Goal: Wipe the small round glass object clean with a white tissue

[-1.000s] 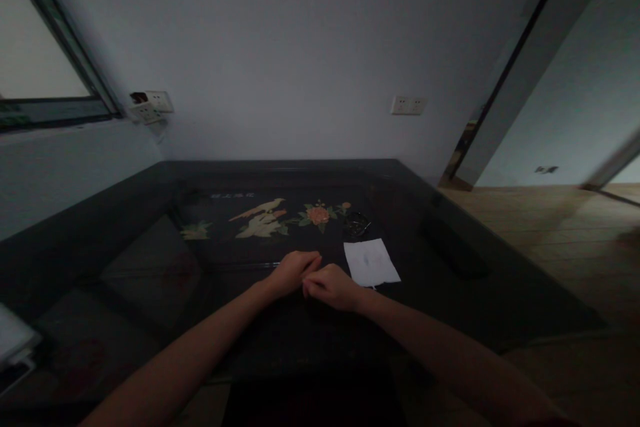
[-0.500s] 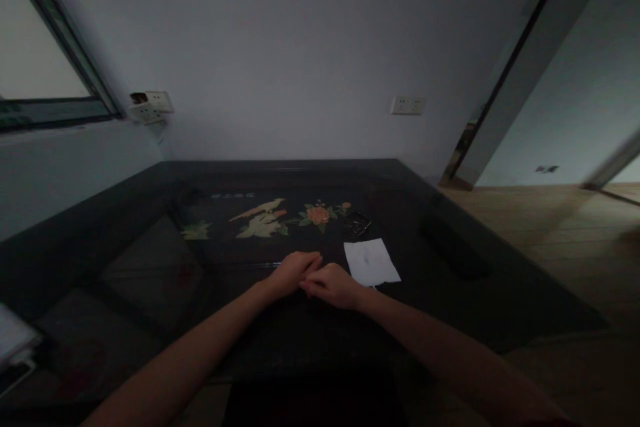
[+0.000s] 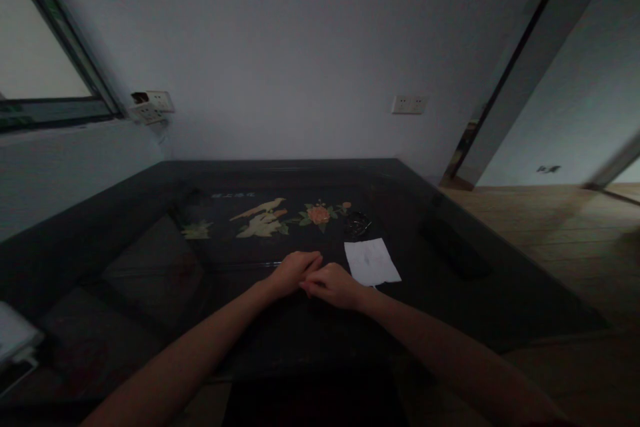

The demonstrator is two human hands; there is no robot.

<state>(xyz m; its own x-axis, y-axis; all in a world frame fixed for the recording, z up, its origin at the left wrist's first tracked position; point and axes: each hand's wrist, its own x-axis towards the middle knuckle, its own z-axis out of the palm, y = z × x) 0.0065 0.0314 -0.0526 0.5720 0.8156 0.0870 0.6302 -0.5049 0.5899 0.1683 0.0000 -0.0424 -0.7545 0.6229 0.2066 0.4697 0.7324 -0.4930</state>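
My left hand [image 3: 294, 272] and my right hand [image 3: 334, 285] rest together on a dark, glossy table [image 3: 300, 337]. The right fingers curl in against the left hand's fingers, and both hands look closed with no object showing in them. Where the fingers meet, part of them is hidden. A creased white sheet of paper [image 3: 373, 262] lies just right of my right hand, apart from it. Behind the paper sits a small, dark, shiny thing [image 3: 358, 223], too dim to name.
A bird-and-flower picture [image 3: 265, 220] decorates the tabletop. A long black object [image 3: 455, 250] lies at the right. A white object [image 3: 17, 340] stands at the left edge. Sockets [image 3: 409, 105] are on the wall behind; wooden floor [image 3: 505, 213] shows at the right.
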